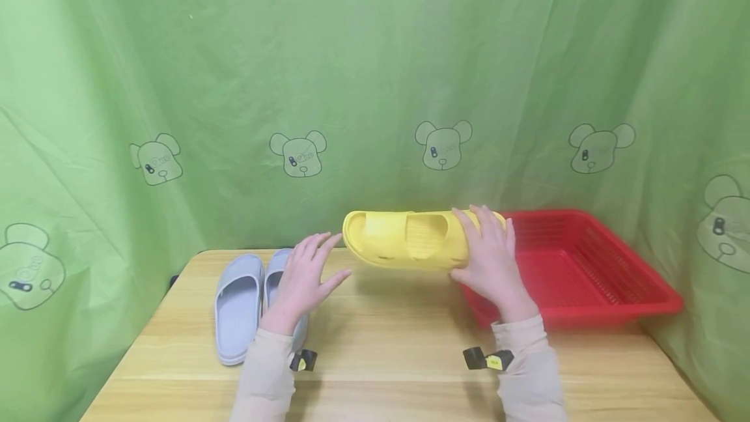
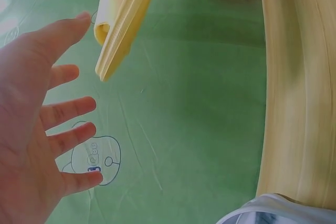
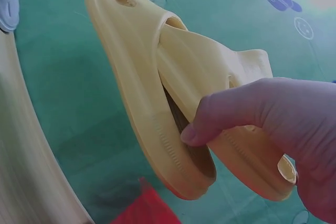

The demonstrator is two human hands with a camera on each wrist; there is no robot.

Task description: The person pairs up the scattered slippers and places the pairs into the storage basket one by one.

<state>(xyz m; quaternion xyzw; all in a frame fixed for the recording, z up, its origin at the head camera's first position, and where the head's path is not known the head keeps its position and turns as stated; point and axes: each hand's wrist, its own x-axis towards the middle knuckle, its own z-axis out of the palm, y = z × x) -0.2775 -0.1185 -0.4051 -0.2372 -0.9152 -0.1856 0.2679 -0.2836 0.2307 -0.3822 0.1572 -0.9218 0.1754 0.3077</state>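
A pair of yellow slippers [image 1: 381, 234] is held up over the table by my right hand [image 1: 491, 264]. In the right wrist view the two slippers [image 3: 123, 72] lie against each other, partly overlapping, and the thumb [image 3: 231, 111] presses into the gap between them. My left hand [image 1: 301, 275] has its fingers spread near the other end of the pair. In the left wrist view that hand [image 2: 31, 124] holds nothing, and a slipper tip [image 2: 118, 45] shows just beyond its thumb. Light blue slippers [image 1: 237, 318] stand on the table by the left forearm, one partly hidden behind the hand.
A red plastic basket [image 1: 633, 310] with slotted walls sits at the right side of the wooden table [image 1: 381, 357], partly behind the right hand. Green curtain [image 1: 375, 83] printed with bear faces hangs behind the table and on both sides.
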